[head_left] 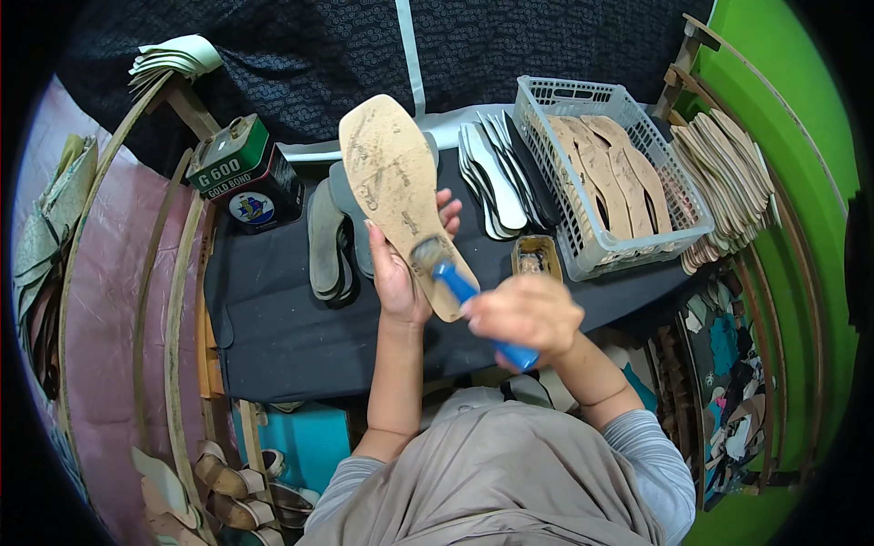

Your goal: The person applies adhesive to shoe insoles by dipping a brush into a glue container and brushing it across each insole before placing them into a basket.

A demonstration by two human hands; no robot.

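My left hand point(401, 280) holds up a tan insole point(387, 164) from beneath, its thumb along the near edge and some fingertips showing past the far edge. The insole is tilted over the table, with dark marks and smudges on its face. My right hand point(528, 314), a little blurred, is closed round a brush with a blue handle point(455, 283). The brush's dark head lies against the narrow part of the insole, where a dark wet-looking patch shows. Just beyond my right hand stands a small stained tub point(537, 255) with dark residue inside.
A grey plastic crate point(619, 250) holds several tan insoles. White and black sole pieces point(496, 196) lie left of it, and grey soles point(326, 241) sit farther left beside a green-and-black can point(246, 173). Stacked insoles point(728, 182) fill the right rack; shoes point(232, 478) are at lower left.
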